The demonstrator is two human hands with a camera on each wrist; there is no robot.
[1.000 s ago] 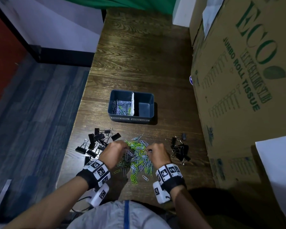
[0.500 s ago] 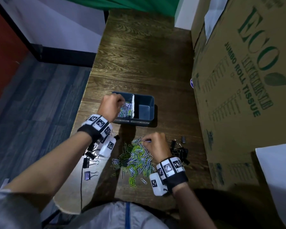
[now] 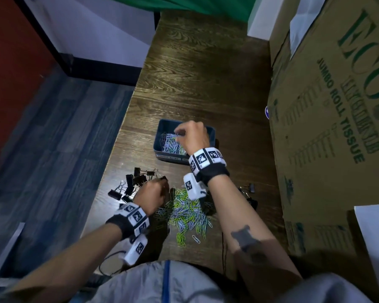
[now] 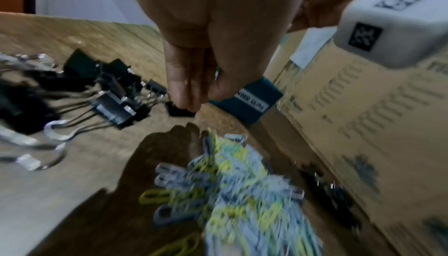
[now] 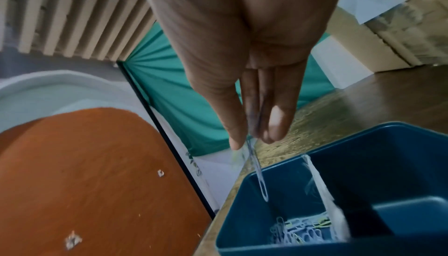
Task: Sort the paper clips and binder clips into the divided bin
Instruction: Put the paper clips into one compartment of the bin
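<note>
Right hand [image 5: 244, 53] pinches paper clip [image 5: 259, 176] above divided bin [image 5: 378, 139]; left hand [image 4: 213, 36] fingertips pinch black binder clip [image 4: 180, 111] on worktop [image 3: 206, 84].

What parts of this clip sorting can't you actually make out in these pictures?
- Bin: in the head view, the right hand covers its right compartment.
- Left hand: the left wrist view is blurred, so whether the fingertips grip a binder clip is unclear.
- Bin label: blurred, unreadable.
- Paper clip in the right hand: motion-blurred, colour unclear.
</note>
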